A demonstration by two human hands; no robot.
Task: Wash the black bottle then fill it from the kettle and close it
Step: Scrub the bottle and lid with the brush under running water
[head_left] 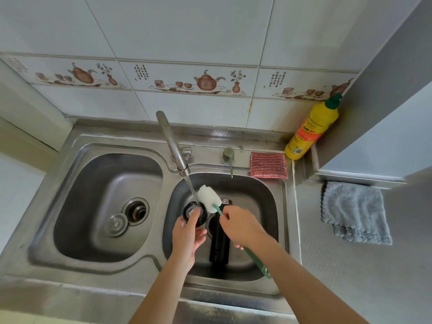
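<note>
The black bottle [218,242] lies in the right sink basin [268,206], its steel mouth pointing toward the back wall. My left hand [187,232] holds the black bottle lid [198,215] under the water running from the tap [174,146], thumb across the lid's top. My right hand [243,225] grips the green handle of a bottle brush [209,195], whose white sponge head sits just right of the water stream, beside the lid. The kettle is not in view.
The left basin [93,183] holds a drain with a loose metal plug [116,224]. A red scouring pad [268,165] and a yellow detergent bottle [311,129] stand at the sink's back right. A grey cloth [354,211] lies on the counter to the right.
</note>
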